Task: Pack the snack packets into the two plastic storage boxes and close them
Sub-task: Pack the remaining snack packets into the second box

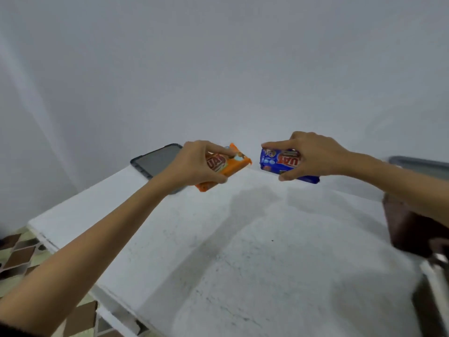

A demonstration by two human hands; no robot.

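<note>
Tiled floor showed past the bench's left edge. A dark-rimmed container, box or lid unclear, sat at the far left corner. Left hand gripped the orange packet, thumb under, fingers over, held above the bench. A small gap separated it from the blue packet, pinched in the right hand. Bare bench top lay beneath both. A second grey-rimmed container was cut off at the right edge, blurred.
</note>
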